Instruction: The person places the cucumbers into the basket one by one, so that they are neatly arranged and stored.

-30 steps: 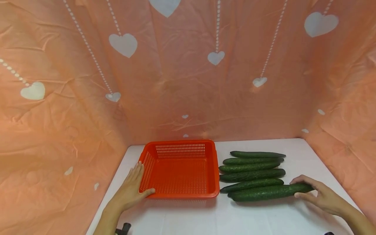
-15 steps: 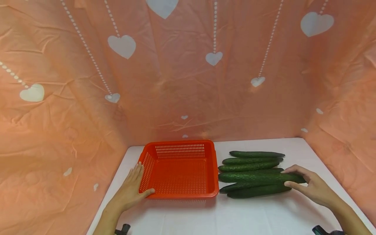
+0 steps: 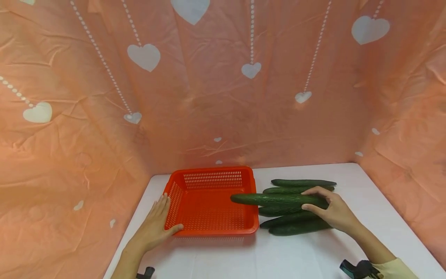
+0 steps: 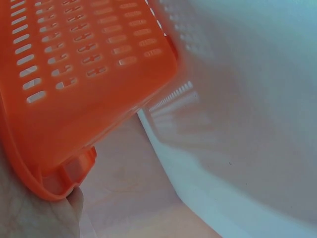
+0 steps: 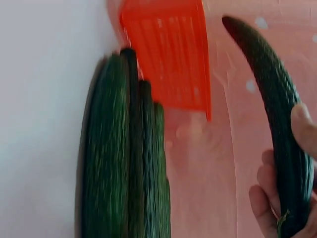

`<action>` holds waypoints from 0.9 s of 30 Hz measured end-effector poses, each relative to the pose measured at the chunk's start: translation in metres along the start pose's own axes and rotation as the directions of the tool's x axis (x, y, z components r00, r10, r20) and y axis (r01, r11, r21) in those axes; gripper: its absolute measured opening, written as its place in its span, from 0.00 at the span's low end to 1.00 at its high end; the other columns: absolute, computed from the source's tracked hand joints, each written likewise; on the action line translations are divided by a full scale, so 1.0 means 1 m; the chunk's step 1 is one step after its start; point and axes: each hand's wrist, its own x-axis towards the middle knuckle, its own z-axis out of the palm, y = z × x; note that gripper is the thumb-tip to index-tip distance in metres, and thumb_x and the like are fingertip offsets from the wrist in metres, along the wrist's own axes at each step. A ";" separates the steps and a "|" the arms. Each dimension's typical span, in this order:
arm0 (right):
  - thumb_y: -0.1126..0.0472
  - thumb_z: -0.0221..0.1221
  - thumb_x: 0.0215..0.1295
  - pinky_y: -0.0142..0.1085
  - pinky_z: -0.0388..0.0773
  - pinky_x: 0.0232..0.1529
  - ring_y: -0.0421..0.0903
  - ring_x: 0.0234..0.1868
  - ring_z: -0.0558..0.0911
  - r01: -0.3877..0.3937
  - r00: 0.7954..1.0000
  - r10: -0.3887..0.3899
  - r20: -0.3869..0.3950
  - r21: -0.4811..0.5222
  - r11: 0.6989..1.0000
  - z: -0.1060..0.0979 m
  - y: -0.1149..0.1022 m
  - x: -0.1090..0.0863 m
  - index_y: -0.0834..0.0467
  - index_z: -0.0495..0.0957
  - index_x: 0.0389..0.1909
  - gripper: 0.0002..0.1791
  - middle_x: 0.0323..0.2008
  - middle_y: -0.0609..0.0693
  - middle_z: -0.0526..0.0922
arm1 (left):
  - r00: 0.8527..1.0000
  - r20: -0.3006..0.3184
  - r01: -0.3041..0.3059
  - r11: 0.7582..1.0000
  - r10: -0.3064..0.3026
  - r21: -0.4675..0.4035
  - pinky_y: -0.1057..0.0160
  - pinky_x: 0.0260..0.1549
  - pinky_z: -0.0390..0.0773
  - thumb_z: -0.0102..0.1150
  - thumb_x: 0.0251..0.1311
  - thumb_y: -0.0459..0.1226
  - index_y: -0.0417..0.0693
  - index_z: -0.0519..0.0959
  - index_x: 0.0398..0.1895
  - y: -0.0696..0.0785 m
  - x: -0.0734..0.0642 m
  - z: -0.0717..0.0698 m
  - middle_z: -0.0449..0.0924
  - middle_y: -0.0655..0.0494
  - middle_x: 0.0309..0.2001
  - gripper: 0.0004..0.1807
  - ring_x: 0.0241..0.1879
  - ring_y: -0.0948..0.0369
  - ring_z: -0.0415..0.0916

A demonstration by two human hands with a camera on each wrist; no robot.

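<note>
A dark green cucumber (image 3: 278, 200) is held by its right end in my right hand (image 3: 329, 207), thumb on the near side. It is raised above the other cucumbers, and its far tip hangs over the right part of the red plastic basket (image 3: 212, 233). In the right wrist view, my thumb and fingers wrap round this slightly curved cucumber (image 5: 277, 99), off the table. My left hand (image 3: 155, 223) rests on the basket's left rim with straight fingers and the thumb at the front rim. The left wrist view shows the slotted basket wall (image 4: 94, 89) beside that hand.
Several cucumbers (image 3: 297, 228) lie side by side on the white table (image 3: 223, 259), just right of the basket. An orange cloth with white hearts (image 3: 209, 116) hangs behind the table and at both sides.
My right hand has lifted the front cucumber and carried it left and away from me, from the row's near side to the basket's right rim. My left hand stays on the basket.
</note>
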 end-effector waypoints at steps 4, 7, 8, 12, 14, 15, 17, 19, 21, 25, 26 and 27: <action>0.55 0.76 0.66 0.69 0.77 0.61 0.58 0.64 0.82 -0.023 1.000 0.022 0.020 0.040 0.999 0.014 -0.012 0.009 0.47 0.86 0.55 0.18 0.56 0.53 0.88 | 1.000 -0.008 -0.015 1.000 0.015 0.008 0.64 0.81 0.23 0.64 0.68 0.64 0.28 0.48 0.85 -0.001 -0.001 0.001 0.38 0.34 0.87 0.62 0.85 0.35 0.38; 0.55 0.74 0.68 0.71 0.75 0.62 0.67 0.67 0.79 -0.025 0.999 0.022 0.041 0.071 0.997 0.024 -0.020 0.014 0.49 0.86 0.57 0.18 0.58 0.56 0.87 | 1.000 -0.011 -0.017 1.000 0.017 -0.001 0.73 0.75 0.18 0.64 0.68 0.63 0.28 0.48 0.85 -0.002 0.000 0.001 0.38 0.34 0.87 0.62 0.85 0.35 0.37; 0.54 0.74 0.68 0.72 0.74 0.63 0.68 0.68 0.79 -0.028 0.998 0.024 0.050 0.081 0.996 0.028 -0.023 0.016 0.49 0.86 0.58 0.19 0.60 0.56 0.87 | 1.000 -0.010 -0.015 1.000 0.015 -0.004 0.70 0.77 0.19 0.64 0.68 0.63 0.29 0.48 0.85 -0.002 0.000 0.001 0.38 0.34 0.87 0.62 0.85 0.35 0.37; 0.52 0.73 0.69 0.75 0.69 0.67 0.67 0.71 0.77 -0.061 0.995 0.051 0.085 0.127 0.990 0.040 -0.034 0.023 0.50 0.86 0.62 0.22 0.64 0.56 0.86 | 1.000 -0.003 -0.008 1.000 0.008 -0.003 0.50 0.84 0.30 0.65 0.67 0.63 0.29 0.48 0.85 -0.001 -0.001 0.002 0.38 0.34 0.87 0.62 0.85 0.36 0.36; 0.52 0.72 0.70 0.74 0.70 0.67 0.66 0.67 0.80 -0.085 0.992 0.069 0.106 0.153 0.985 0.045 -0.039 0.027 0.51 0.86 0.62 0.22 0.64 0.57 0.85 | 1.000 -0.009 -0.013 1.000 0.013 0.001 0.49 0.85 0.32 0.65 0.67 0.63 0.28 0.48 0.85 -0.001 -0.002 0.002 0.39 0.34 0.87 0.62 0.85 0.36 0.37; 0.52 0.72 0.70 0.72 0.73 0.66 0.65 0.64 0.83 -0.095 0.990 0.075 0.119 0.173 0.980 0.047 -0.042 0.029 0.52 0.86 0.62 0.22 0.64 0.58 0.85 | 1.000 -0.016 -0.020 1.000 0.020 0.002 0.52 0.84 0.30 0.65 0.68 0.62 0.28 0.49 0.84 -0.001 -0.002 0.001 0.39 0.33 0.86 0.62 0.85 0.35 0.38; 0.53 0.72 0.71 0.69 0.76 0.65 0.62 0.56 0.88 -0.120 0.985 0.090 0.146 0.211 0.970 0.052 -0.046 0.033 0.54 0.87 0.62 0.22 0.64 0.60 0.85 | 0.999 -0.022 -0.024 1.000 0.024 0.002 0.60 0.83 0.25 0.65 0.68 0.62 0.27 0.49 0.84 0.000 -0.003 0.001 0.39 0.33 0.86 0.61 0.85 0.35 0.38; 0.54 0.72 0.71 0.69 0.76 0.65 0.60 0.55 0.88 -0.137 0.979 0.094 0.179 0.248 0.959 0.057 -0.051 0.037 0.55 0.86 0.63 0.22 0.61 0.59 0.86 | 0.999 -0.023 -0.026 1.000 0.026 0.003 0.69 0.78 0.20 0.65 0.68 0.62 0.27 0.49 0.84 -0.001 -0.003 0.000 0.39 0.33 0.86 0.61 0.85 0.35 0.38; 0.55 0.71 0.71 0.70 0.73 0.68 0.58 0.57 0.87 -0.141 0.974 0.084 0.208 0.275 0.951 0.061 -0.055 0.041 0.56 0.86 0.63 0.22 0.59 0.57 0.88 | 0.999 -0.021 -0.026 1.000 0.026 0.007 0.72 0.76 0.19 0.64 0.69 0.62 0.27 0.49 0.84 -0.001 -0.003 -0.001 0.39 0.33 0.86 0.61 0.85 0.36 0.38; 0.56 0.70 0.73 0.73 0.67 0.70 0.60 0.66 0.81 -0.088 0.974 0.024 0.227 0.278 0.956 0.072 -0.062 0.046 0.55 0.85 0.64 0.21 0.57 0.53 0.89 | 1.000 -0.011 -0.021 1.000 0.021 0.005 0.72 0.76 0.18 0.63 0.69 0.64 0.28 0.48 0.85 -0.003 -0.002 0.000 0.38 0.34 0.87 0.61 0.85 0.36 0.37; 0.56 0.70 0.73 0.72 0.68 0.70 0.60 0.66 0.81 -0.072 0.975 0.009 0.222 0.278 0.958 0.076 -0.063 0.047 0.56 0.85 0.63 0.21 0.58 0.54 0.89 | 1.000 -0.008 -0.019 1.000 0.019 0.003 0.70 0.77 0.19 0.63 0.69 0.64 0.28 0.48 0.85 -0.003 -0.001 0.001 0.38 0.34 0.87 0.61 0.85 0.36 0.37; 0.56 0.70 0.73 0.72 0.68 0.70 0.61 0.67 0.80 -0.058 0.976 -0.002 0.216 0.271 0.961 0.080 -0.064 0.047 0.56 0.85 0.63 0.21 0.60 0.54 0.87 | 1.000 -0.006 -0.017 1.000 0.017 -0.001 0.68 0.79 0.20 0.63 0.69 0.64 0.29 0.48 0.85 -0.003 -0.001 0.001 0.38 0.34 0.87 0.61 0.85 0.36 0.37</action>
